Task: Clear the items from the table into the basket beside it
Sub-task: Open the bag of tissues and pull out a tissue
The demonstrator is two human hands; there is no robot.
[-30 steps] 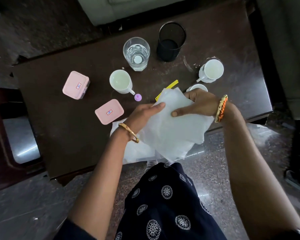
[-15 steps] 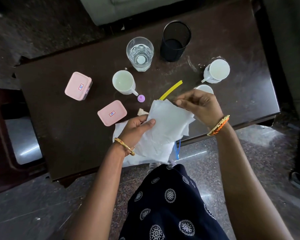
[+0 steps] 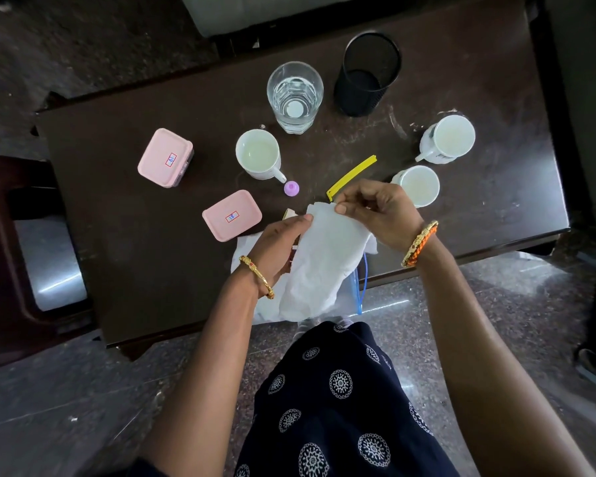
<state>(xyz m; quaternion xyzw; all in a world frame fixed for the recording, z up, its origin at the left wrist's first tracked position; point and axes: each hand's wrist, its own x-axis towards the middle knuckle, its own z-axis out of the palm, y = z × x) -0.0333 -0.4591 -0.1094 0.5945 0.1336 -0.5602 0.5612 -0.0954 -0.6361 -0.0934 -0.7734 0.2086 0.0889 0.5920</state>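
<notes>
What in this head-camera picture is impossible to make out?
- Basket: not in the head view; nothing shown is clearly it.
- Small object beside the left hand: mostly hidden by the white paper.
- Pink box label: too small to read.
- Plastic bag: mostly covered by the paper.

You have one view only, from the camera on your head, so no second view shares any part of the scene. It looks almost straight down and slightly forward, from above your own lap, and the wide lens bends the edges. The dark table (image 3: 124, 235) fills the middle of the frame, seen from its near long edge, with its far edge toward the top. Your left hand (image 3: 276, 246) and right hand (image 3: 379, 215) sit close under the lens at centre, both forearms entering from the bottom. Floor shows on every side.
</notes>
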